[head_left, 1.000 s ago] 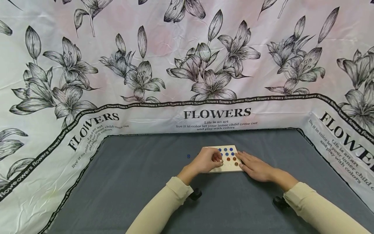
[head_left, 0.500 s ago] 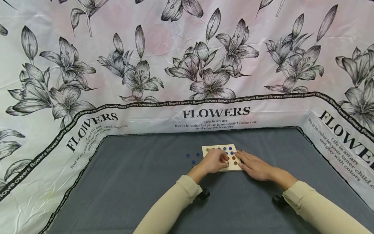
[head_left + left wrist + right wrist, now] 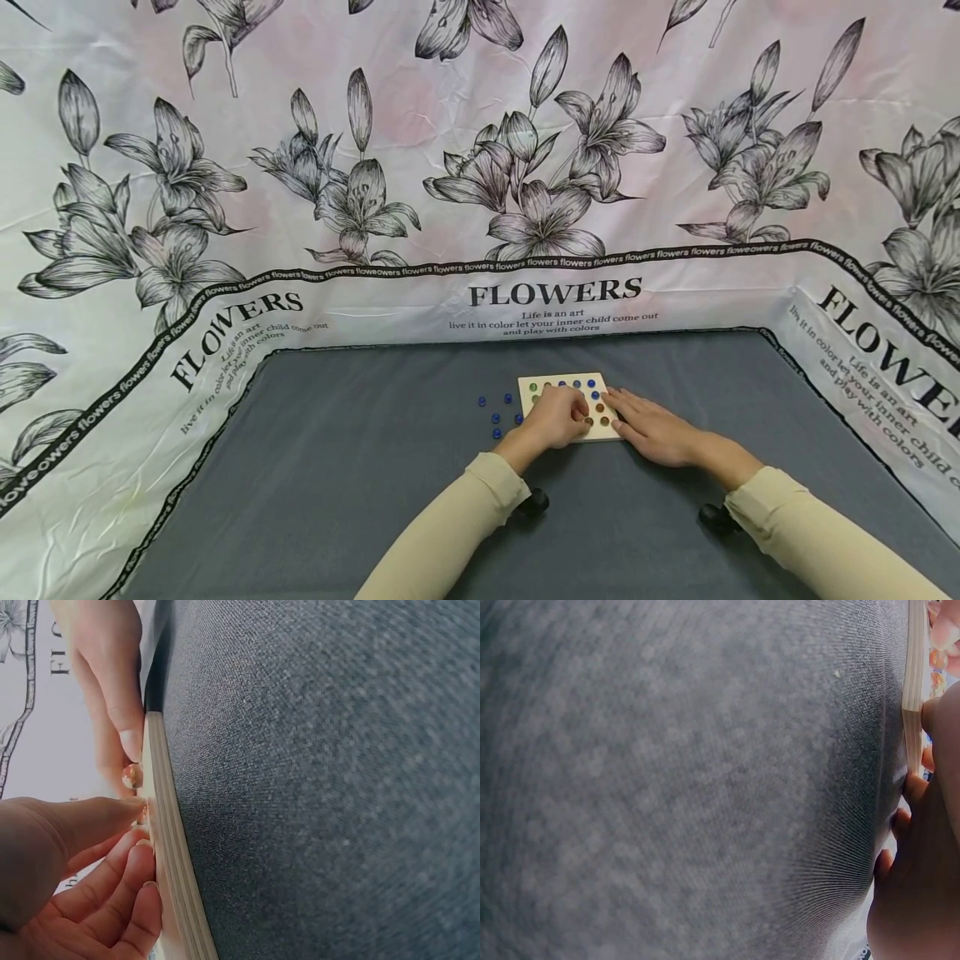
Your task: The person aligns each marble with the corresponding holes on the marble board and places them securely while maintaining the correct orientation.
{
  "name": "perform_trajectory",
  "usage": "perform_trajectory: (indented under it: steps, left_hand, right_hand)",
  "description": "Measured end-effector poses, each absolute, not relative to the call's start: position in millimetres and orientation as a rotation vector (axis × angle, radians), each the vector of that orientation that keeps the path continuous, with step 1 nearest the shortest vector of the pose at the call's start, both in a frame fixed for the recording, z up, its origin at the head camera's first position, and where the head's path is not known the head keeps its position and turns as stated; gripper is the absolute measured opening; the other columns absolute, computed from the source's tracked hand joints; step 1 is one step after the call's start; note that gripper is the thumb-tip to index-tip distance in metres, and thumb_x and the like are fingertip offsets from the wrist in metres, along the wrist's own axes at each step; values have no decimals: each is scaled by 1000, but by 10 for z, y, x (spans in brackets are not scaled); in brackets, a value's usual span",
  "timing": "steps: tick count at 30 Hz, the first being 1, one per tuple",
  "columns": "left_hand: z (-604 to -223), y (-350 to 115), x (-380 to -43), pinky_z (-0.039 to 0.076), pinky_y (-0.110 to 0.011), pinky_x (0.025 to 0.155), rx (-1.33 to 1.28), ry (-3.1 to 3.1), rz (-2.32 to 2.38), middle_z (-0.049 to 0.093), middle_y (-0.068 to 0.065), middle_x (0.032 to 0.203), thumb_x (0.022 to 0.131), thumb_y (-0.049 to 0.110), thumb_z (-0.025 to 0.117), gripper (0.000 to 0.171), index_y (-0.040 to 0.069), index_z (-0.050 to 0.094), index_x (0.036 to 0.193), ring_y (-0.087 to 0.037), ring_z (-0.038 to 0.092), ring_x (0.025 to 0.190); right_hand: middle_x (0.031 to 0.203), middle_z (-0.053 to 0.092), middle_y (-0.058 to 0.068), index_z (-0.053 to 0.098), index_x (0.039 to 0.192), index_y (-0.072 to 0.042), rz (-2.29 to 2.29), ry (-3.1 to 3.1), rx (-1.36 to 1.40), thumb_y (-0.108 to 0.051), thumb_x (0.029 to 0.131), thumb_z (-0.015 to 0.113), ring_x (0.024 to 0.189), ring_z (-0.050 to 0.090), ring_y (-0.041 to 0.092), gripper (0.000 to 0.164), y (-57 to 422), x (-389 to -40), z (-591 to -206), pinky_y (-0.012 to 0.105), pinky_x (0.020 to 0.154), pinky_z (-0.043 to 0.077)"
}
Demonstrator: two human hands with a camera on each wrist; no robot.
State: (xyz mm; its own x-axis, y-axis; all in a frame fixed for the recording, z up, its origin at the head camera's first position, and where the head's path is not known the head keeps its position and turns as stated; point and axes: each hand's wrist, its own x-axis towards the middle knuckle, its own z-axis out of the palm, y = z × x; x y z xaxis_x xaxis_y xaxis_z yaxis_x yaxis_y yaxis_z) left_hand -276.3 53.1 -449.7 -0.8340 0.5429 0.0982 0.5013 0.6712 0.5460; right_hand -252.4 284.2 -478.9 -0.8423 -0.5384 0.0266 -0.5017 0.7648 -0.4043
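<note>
A pale wooden board (image 3: 551,380) lies on the grey cloth, with blue, green and brown-orange marbles in rows on it. My left hand (image 3: 555,417) is over its front part, thumb and forefinger pinching a brown-orange marble (image 3: 588,422) down at the surface. In the left wrist view those fingertips mostly cover this marble; another orange marble (image 3: 132,776) sits just beyond them. At the board's right edge rests my right hand (image 3: 663,429), fingers extended and touching the side. The left hand hides several places on the board.
Several loose blue marbles (image 3: 496,418) lie on the grey cloth (image 3: 337,467) left of the board. A white flower-printed sheet (image 3: 555,300) rises behind and along both sides.
My left hand has moved right across the board and lowered the pinched marble to the front row. More loose blue marbles show at the left. The right hand stays in place.
</note>
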Motion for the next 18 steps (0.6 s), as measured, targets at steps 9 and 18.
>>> perform_trajectory:
  steps: [9, 18]
  left_hand:
    - [-4448, 459, -2715, 47, -17, 68, 899, 2765, 911, 70, 2, 84, 91, 9, 77, 15, 5, 74, 105, -4, 58, 71]
    - [-4285, 237, -2688, 49, -19, 67, 972, 2773, 864, 73, -3, 94, 95, 16, 76, 18, 5, 73, 109, -8, 63, 77]
  right_hand:
    - [163, 30, 24, 34, 159, -4, -634, 2857, -853, -39, 112, 38, 148, 25, 51, 58, 2823, -2507, -4745, 67, 113, 24]
    - [163, 29, 24, 33, 159, -4, -606, 2865, -849, -40, 112, 37, 148, 25, 50, 60, 2866, -2553, -4796, 68, 113, 24]
